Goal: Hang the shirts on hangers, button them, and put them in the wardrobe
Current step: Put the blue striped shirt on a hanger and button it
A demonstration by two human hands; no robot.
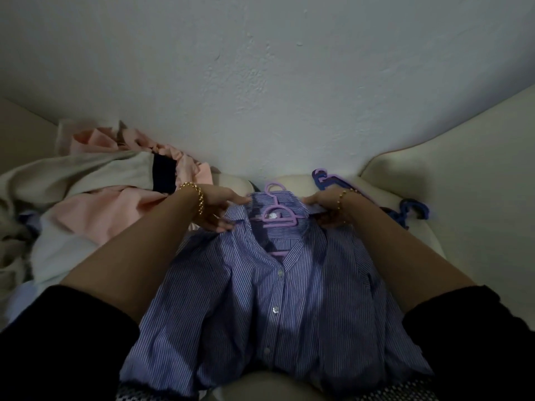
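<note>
Lying front-up on the cream sofa seat (434, 183), the striped shirt (260, 299) reaches from the seat's back edge to its near edge. A lilac hanger (279, 217) sits inside its neck, with the hook poking out past the collar. Both hands hold the collar area: the left hand (220, 211) has its fingers curled into the fabric on its side, and the right hand (327, 211) grips the opposite side. The neck stands open in a V. Lower down the fronts overlap, though I cannot tell whether those buttons are fastened. An uneven tug here could slip one shoulder off the hanger or drag the hook back under the collar. Spare blue hangers (417, 208) lie at the right edge, and a heap of pink and beige clothes (101, 192) at the left edge.
</note>
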